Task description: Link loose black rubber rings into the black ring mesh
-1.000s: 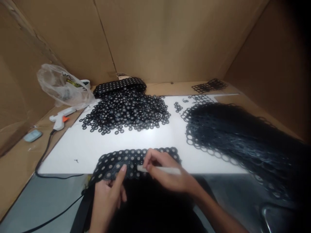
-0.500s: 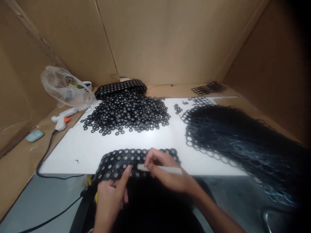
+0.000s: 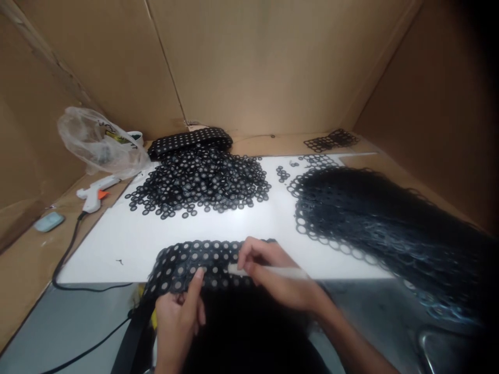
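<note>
A black sheet punched with round holes (image 3: 187, 262) lies at the near edge of the white board (image 3: 128, 234) and hangs toward me. My left hand (image 3: 180, 317) holds its near edge, index finger stretched flat on it. My right hand (image 3: 275, 275) pinches a thin white stick (image 3: 268, 271), its tip resting on the sheet.
A heap of loose black rings (image 3: 200, 182) and a folded holed strip (image 3: 189, 139) lie at the back. A big pile of black netted sheets (image 3: 382, 223) fills the right. A glue gun (image 3: 93, 192), its cable, a plastic bag (image 3: 97, 143) and cardboard walls stand around.
The view shifted slightly. My left index finger slid a little along the sheet; my right hand with the stick stays at nearly the same spot.
</note>
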Motion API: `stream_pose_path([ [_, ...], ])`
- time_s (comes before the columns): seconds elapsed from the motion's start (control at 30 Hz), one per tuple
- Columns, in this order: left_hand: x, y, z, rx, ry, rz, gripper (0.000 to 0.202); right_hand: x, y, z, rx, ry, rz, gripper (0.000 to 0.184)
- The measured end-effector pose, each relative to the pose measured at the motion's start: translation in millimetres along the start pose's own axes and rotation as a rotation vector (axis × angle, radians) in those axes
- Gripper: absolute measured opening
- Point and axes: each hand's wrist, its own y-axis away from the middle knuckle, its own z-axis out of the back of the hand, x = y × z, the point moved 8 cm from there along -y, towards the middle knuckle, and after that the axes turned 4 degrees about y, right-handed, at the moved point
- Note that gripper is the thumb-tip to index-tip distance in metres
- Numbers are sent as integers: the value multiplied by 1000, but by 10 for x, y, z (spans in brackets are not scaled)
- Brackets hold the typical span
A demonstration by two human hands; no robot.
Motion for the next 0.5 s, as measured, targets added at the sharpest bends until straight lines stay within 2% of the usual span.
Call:
stream_pose_path([
  [0.1,107,-28,-39,63,22,52,81,-45,-3,-9,31,11,-43,14],
  [0.2,150,-41,-31,60,-43,89,81,-65,-26,-54,42,54,-68,16],
  [0.37,109,-41,-15,11,-136,116,79,-60,-35,-88,46,62,-43,17],
  [0.5,66,-55,-42,29,-84,75,78,-98,-30,-71,47,19,-30,15],
])
